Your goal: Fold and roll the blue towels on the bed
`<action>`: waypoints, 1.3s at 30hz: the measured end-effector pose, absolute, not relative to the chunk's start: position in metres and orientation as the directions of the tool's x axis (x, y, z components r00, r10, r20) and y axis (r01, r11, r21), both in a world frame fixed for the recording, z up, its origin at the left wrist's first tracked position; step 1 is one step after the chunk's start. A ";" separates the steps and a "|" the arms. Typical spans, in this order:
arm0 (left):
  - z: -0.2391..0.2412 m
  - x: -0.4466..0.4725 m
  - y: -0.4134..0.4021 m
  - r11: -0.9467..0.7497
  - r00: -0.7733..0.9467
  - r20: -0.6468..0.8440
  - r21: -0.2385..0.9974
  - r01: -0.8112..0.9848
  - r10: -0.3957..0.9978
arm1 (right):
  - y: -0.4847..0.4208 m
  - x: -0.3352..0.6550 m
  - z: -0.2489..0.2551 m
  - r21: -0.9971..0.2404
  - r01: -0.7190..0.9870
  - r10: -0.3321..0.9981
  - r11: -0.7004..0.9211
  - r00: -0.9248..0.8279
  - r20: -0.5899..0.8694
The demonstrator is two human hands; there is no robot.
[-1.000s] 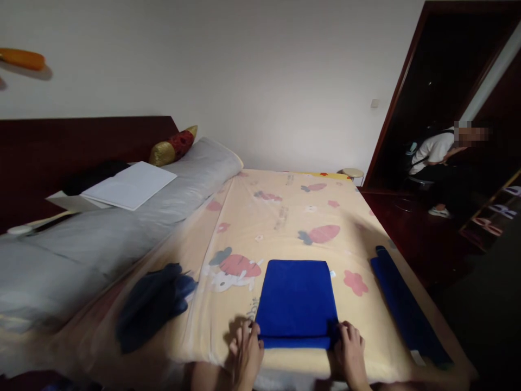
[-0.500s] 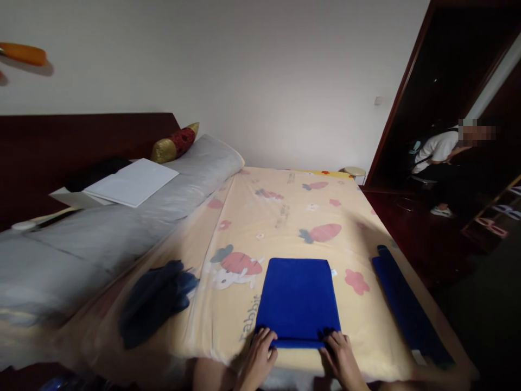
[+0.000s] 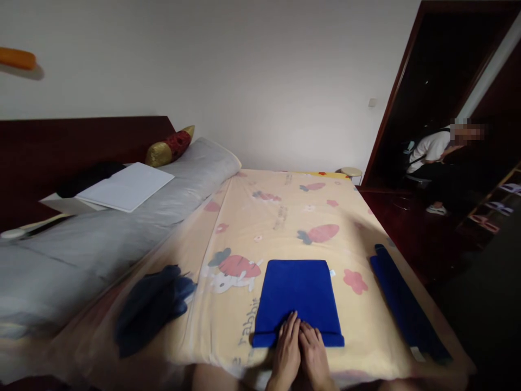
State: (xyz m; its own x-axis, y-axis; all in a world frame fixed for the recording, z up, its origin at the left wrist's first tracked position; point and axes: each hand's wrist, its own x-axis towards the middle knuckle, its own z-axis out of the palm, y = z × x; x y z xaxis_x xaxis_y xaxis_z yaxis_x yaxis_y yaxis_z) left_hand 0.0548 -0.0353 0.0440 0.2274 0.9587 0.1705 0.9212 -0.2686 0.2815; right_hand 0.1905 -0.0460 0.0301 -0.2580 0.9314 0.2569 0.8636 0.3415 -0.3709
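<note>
A folded blue cloth [image 3: 299, 288], perhaps a towel, lies flat on the bed in front of me, with a narrow fold or roll along its near edge. A small white tag sticks out at its right side. My left hand [image 3: 288, 343] rests with fingers stretched over the middle of that near edge. Right beside it, my right hand [image 3: 313, 345] presses on the same fold, its fingers extended and lying flat. Both hands touch the cloth without grasping it. The underside of the fold is hidden.
A long, narrow blue cloth [image 3: 407, 304] lies along the bed's right side. Crumpled dark fabric [image 3: 150, 309] is at the left. Grey bedding [image 3: 171, 201] bears a white sheet or folder [image 3: 128, 187]. Beyond the bed, a person [image 3: 433, 152] sits near a doorway and a shoe rack [image 3: 496, 201].
My hands have moved inward from the two near corners of the folded cloth to its middle. Their fingers have gone from curled at the edge to stretched flat on the fold.
</note>
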 end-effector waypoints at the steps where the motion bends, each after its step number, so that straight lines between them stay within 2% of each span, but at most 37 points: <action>1: 0.040 0.052 -0.036 -0.310 0.266 0.189 0.262 0.914 0.945 | -0.046 0.192 0.029 -0.380 0.852 0.928 0.359 -0.285 0.238; 3: 0.036 0.034 -0.038 -0.307 0.262 0.213 0.213 0.928 0.941 | -0.046 0.208 0.027 -0.389 0.842 0.926 0.373 -0.311 0.213; 5: 0.036 0.010 -0.040 -0.212 0.168 0.236 0.173 0.962 0.957 | -0.047 0.238 0.024 -0.390 0.853 0.935 0.346 -0.281 0.216; 11: 0.048 -0.021 -0.037 0.085 -0.150 0.434 0.166 0.982 0.888 | -0.054 0.285 0.016 -0.311 0.941 0.960 0.134 -0.046 0.276; 12: 0.051 -0.016 -0.038 0.081 -0.158 0.461 0.182 0.980 0.873 | -0.055 0.279 0.017 -0.311 0.942 0.959 0.128 -0.038 0.280; 14: 0.056 0.001 -0.040 -0.046 -0.071 0.486 0.224 0.974 0.871 | -0.058 0.258 0.021 -0.333 0.923 0.956 0.192 -0.100 0.275; 17: 0.059 0.028 -0.048 -0.325 0.166 0.452 0.302 0.896 0.877 | -0.063 0.225 0.033 -0.380 0.838 0.916 0.391 -0.316 0.245; 19: 0.058 0.039 -0.053 -0.401 0.261 0.399 0.323 0.858 0.879 | -0.064 0.215 0.042 -0.393 0.789 0.882 0.472 -0.417 0.220; 23: 0.057 0.023 -0.059 -0.389 0.330 0.245 0.259 0.884 0.912 | -0.061 0.241 0.045 -0.359 0.833 0.906 0.422 -0.375 0.195; 26: 0.053 -0.007 -0.057 -0.266 0.225 0.195 0.215 0.940 0.955 | -0.060 0.279 0.037 -0.317 0.897 0.944 0.308 -0.247 0.218; 30: 0.050 -0.026 -0.052 -0.143 0.087 0.305 0.164 0.976 0.948 | -0.065 0.305 0.029 -0.270 0.938 0.948 0.218 -0.138 0.285; 34: 0.057 -0.017 -0.053 -0.165 0.054 0.437 0.220 0.961 0.898 | -0.072 0.296 0.031 -0.342 0.925 0.939 0.166 -0.043 0.340; 39: 0.065 -0.018 -0.059 -0.253 0.107 0.419 0.311 0.916 0.901 | -0.076 0.290 0.034 -0.435 0.858 0.951 0.275 -0.176 0.255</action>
State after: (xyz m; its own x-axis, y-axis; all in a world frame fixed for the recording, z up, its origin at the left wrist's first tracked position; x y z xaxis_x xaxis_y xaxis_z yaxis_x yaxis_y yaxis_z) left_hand -0.0185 -0.0586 0.0646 0.1068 0.9015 0.4194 0.9162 -0.2531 0.3107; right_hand 0.2895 -0.0759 0.0344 -0.1758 0.9509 0.2547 0.8575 0.2750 -0.4348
